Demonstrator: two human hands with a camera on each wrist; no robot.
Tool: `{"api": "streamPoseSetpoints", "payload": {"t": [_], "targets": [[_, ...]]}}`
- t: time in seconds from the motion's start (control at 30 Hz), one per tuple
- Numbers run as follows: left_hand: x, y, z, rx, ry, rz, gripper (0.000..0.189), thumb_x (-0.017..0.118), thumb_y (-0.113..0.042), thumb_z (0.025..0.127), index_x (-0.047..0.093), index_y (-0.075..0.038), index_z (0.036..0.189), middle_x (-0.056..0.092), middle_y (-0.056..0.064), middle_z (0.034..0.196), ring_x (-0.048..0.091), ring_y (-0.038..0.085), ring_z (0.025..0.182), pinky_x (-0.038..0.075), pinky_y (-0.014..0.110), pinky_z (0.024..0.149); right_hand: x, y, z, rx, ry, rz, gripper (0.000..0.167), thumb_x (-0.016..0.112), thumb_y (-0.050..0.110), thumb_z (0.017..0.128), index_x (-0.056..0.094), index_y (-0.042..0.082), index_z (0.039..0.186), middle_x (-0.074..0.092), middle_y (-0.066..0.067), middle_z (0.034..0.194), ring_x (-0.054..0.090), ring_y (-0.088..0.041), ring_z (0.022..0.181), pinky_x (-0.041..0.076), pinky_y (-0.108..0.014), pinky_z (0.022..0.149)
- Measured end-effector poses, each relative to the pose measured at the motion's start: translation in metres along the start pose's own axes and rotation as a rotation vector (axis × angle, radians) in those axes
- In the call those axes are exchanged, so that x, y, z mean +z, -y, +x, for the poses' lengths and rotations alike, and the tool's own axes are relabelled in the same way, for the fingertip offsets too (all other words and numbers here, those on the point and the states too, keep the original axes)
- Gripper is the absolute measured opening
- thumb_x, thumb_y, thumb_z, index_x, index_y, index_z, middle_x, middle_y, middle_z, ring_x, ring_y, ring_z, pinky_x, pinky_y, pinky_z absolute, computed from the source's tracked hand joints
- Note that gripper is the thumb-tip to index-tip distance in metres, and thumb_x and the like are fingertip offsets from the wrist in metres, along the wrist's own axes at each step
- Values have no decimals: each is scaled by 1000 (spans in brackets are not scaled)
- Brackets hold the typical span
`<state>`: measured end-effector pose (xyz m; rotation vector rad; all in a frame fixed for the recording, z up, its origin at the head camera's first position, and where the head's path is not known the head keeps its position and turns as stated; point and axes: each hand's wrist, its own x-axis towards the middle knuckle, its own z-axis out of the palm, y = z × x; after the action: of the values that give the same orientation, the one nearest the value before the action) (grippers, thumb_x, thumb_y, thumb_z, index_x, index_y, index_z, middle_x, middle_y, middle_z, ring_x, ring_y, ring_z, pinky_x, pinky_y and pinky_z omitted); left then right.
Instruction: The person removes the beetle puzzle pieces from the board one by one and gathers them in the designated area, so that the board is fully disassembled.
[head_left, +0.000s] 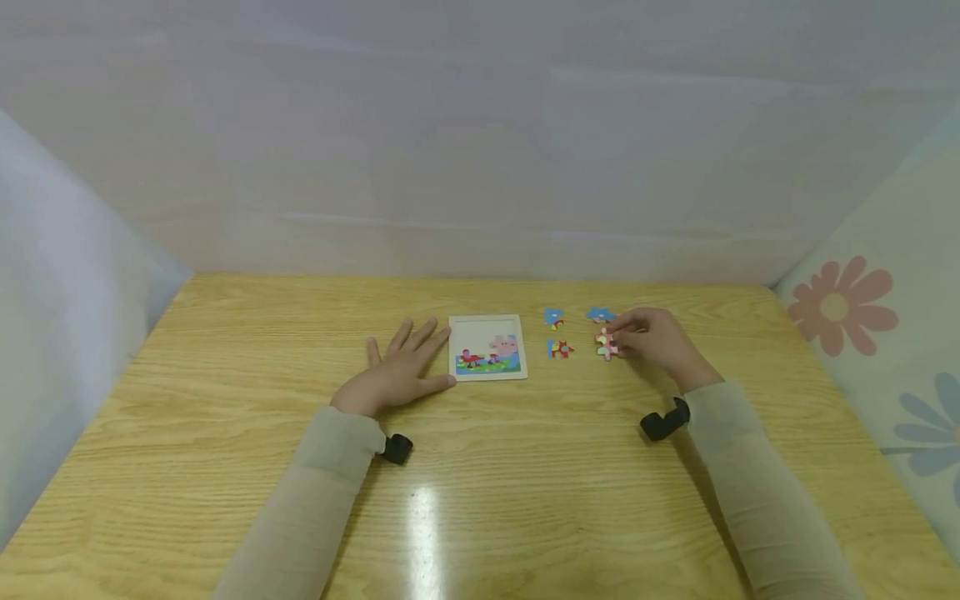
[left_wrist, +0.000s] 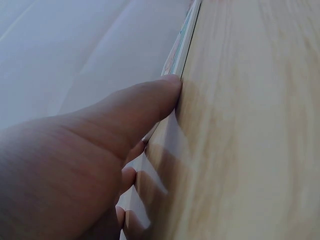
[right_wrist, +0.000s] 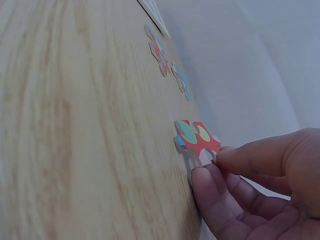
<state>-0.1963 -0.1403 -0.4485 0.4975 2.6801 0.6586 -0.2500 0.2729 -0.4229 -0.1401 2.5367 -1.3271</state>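
A square puzzle tray [head_left: 488,377] with a pale wooden frame lies on the table, its lower part filled with picture pieces showing a pink pig's head. My left hand [head_left: 397,375] lies spread at the tray's left side, with the thumb and a fingertip touching its edge. My right hand [head_left: 656,340] pinches a jigsaw piece [right_wrist: 192,137], red with green and yellow patches, between thumb and fingers, tilted just over the table. Left of that hand lie a red and yellow piece [head_left: 560,349] and a blue piece [head_left: 553,317]. Another blue piece [head_left: 600,314] is just beyond its fingertips.
The wooden table [head_left: 525,500] reaches back to a pale cloth wall [head_left: 480,167]. At the right hangs a cloth with printed flowers [head_left: 840,307]. Black wrist cameras sit on both wrists, the right one [head_left: 664,421] low over the tabletop.
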Motion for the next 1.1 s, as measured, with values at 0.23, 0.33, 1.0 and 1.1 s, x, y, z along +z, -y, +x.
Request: {"api": "streamPoseSetpoints", "payload": {"t": [0.23,0.33,1.0,1.1], "targets": [[0,0,0,1,-5,-3,85,56,-57,99,12,-24,165,-2,4,171,-16,36,154,-20,76,105,0,0,0,5,-7,-50,21,60,6,102,67,-5,118,68,-22,113,69,-20,88,59,-28,77],[0,0,0,3,-8,-2,86,57,-56,99,13,-23,165,-1,5,171,-15,37,154,-19,77,105,0,1,-1,8,-7,-64,21,60,6,102,67,-6,117,68,-22,112,69,-21,89,59,-27,77],[1,0,1,2,-2,3,86,55,-58,99,12,-24,165,-3,4,171,-16,36,154,-19,76,105,6,3,-2,-8,-25,-170,24,58,14,104,67,-3,117,70,-18,106,69,-25,87,56,-38,81],[1,0,1,3,-1,4,86,55,-58,99,11,-24,165,-2,5,171,-16,37,154,-19,77,105,8,7,-2,-33,-34,-190,27,59,18,104,67,-3,118,70,-19,106,68,-28,89,56,-41,80]]}}
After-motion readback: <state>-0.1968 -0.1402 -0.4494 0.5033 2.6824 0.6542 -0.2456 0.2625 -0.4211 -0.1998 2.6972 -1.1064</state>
